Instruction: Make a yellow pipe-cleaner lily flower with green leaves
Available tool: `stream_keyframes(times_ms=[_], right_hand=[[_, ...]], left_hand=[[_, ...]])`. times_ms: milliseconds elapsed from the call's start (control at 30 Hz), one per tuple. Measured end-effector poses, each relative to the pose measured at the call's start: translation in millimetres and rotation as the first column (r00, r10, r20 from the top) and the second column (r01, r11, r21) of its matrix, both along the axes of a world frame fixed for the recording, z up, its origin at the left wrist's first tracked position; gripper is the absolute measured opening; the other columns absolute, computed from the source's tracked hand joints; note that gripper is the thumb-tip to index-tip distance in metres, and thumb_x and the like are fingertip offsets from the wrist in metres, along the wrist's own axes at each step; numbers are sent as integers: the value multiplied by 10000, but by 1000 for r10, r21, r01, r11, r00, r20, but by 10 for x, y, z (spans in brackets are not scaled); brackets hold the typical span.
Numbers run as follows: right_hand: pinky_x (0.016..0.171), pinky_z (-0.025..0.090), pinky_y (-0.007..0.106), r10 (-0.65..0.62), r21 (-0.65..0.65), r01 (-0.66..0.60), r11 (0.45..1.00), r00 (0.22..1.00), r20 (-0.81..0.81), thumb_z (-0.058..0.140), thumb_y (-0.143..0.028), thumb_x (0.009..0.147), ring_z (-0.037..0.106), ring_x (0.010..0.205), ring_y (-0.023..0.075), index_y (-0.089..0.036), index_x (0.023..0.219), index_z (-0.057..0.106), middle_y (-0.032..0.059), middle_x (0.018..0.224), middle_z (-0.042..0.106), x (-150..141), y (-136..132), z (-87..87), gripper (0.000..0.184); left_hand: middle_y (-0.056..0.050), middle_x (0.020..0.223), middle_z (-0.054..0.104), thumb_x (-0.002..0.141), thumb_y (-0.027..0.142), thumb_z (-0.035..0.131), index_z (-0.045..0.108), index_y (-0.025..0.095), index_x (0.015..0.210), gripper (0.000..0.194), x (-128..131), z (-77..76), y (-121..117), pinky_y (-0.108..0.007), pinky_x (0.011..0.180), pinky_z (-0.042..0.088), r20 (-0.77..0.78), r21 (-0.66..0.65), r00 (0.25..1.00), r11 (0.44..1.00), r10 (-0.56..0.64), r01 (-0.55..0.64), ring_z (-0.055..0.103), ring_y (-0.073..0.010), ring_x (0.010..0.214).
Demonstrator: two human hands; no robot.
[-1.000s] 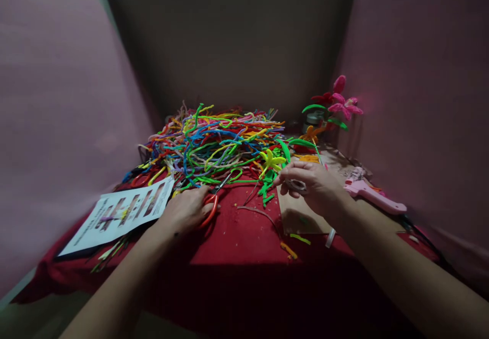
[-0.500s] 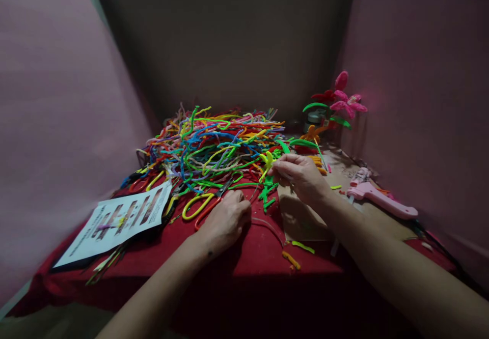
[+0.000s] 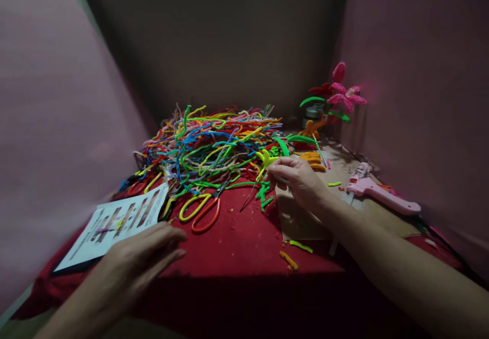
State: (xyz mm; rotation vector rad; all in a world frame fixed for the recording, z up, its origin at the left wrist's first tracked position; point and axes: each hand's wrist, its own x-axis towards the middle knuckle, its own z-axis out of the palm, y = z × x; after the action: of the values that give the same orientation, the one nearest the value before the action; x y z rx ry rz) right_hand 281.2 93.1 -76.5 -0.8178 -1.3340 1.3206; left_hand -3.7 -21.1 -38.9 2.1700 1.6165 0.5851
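Observation:
My right hand (image 3: 296, 178) is closed in a pinch on a yellow-green pipe cleaner flower (image 3: 264, 160), whose petals stick up past the fingertips. From the flower a thin stem wire (image 3: 249, 199) slants down to the left. My left hand (image 3: 143, 255) holds nothing, its thumb and fingers apart, above the table edge beside a printed sheet (image 3: 114, 224). Between the hands, scissors (image 3: 206, 212) with one yellow and one red handle lie on the red cloth. Short green pipe cleaner pieces (image 3: 263, 194) lie just below the flower.
A big heap of coloured pipe cleaners (image 3: 217, 145) fills the back. On the right are a cardboard sheet (image 3: 305, 219), a pink glue gun (image 3: 382, 195) and orange pieces (image 3: 311, 160). Behind them stand pink pipe cleaner flowers (image 3: 347, 96). Yellow and orange scraps (image 3: 289, 260) lie in front.
My left hand has drawn back to the lower left, away from the scissors, and its fingers have opened. My right hand still pinches the flower in nearly the same place.

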Motion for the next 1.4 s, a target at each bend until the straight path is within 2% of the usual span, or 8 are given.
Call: stream_keyframes(times_ms=[133, 267, 467, 733, 900, 1100, 1267, 1400], right_hand=[[439, 251, 222, -14, -8, 14, 1000, 1000, 2, 582, -246, 709, 416, 453, 65, -149, 588, 594, -4, 546, 585, -10, -18, 9, 155], [445, 251, 217, -42, -48, 41, 998, 999, -29, 573, -233, 694, 409, 456, 63, -149, 583, 586, -5, 561, 590, 2, -13, -11, 140], [429, 231, 217, -24, -41, 22, 999, 998, -64, 576, -248, 701, 376, 427, 59, -155, 591, 577, -6, 558, 599, 14, 36, -65, 144], [406, 189, 211, -50, -70, 47, 996, 998, -37, 588, -253, 681, 333, 392, 42, -140, 555, 592, -16, 483, 551, -9, 21, -28, 170], [414, 260, 200, -70, -110, 69, 992, 998, -7, 599, -232, 665, 426, 421, 57, -138, 562, 595, -7, 529, 577, -57, 4, -45, 140], [446, 316, 194, -49, -145, 31, 989, 991, -123, 637, -264, 685, 466, 481, 69, -153, 654, 612, -17, 592, 578, -66, 37, -146, 118], [513, 388, 210, -10, -162, -21, 987, 982, -188, 668, -280, 690, 506, 517, 84, -173, 694, 614, -30, 598, 577, -63, 17, -157, 120], [507, 363, 202, -19, -153, -17, 988, 974, -227, 677, -264, 675, 471, 510, 73, -153, 636, 600, -32, 565, 544, -97, -15, -123, 141]], left_hand=[[-29, 777, 655, 815, 324, 484, 642, 206, 779, 200, 586, -32, 384, -250, 679, 427, -19, -47, 990, 990, -137, 136, 573, -160, 721], [-38, 798, 663, 791, 263, 487, 636, 189, 776, 168, 1076, -153, 928, -254, 679, 409, -100, 54, 989, 992, -112, 118, 575, -164, 736], [-39, 655, 616, 701, 249, 558, 600, 179, 679, 85, 1315, -380, 1391, -260, 565, 354, -199, 100, 979, 993, -37, 57, 551, -179, 625], [2, 596, 592, 739, 252, 520, 595, 176, 649, 140, 1286, -460, 1424, -229, 536, 345, -17, 157, 1000, 988, 4, -1, 519, -131, 565], [-5, 686, 626, 750, 284, 529, 609, 161, 707, 153, 1253, -454, 1385, -222, 593, 394, 131, 215, 991, 976, 16, -44, 548, -128, 636], [-2, 681, 629, 735, 269, 575, 608, 161, 726, 113, 1288, -452, 1282, -228, 594, 412, 377, 208, 925, 977, -47, -36, 548, -124, 616], [2, 672, 619, 740, 238, 584, 598, 167, 723, 75, 1302, -414, 1194, -230, 598, 412, 388, 234, 919, 972, -67, -28, 544, -122, 613], [-9, 694, 628, 734, 163, 581, 594, 167, 732, 14, 1326, -382, 1121, -241, 632, 420, 343, 281, 937, 959, -70, -31, 555, -129, 642]])
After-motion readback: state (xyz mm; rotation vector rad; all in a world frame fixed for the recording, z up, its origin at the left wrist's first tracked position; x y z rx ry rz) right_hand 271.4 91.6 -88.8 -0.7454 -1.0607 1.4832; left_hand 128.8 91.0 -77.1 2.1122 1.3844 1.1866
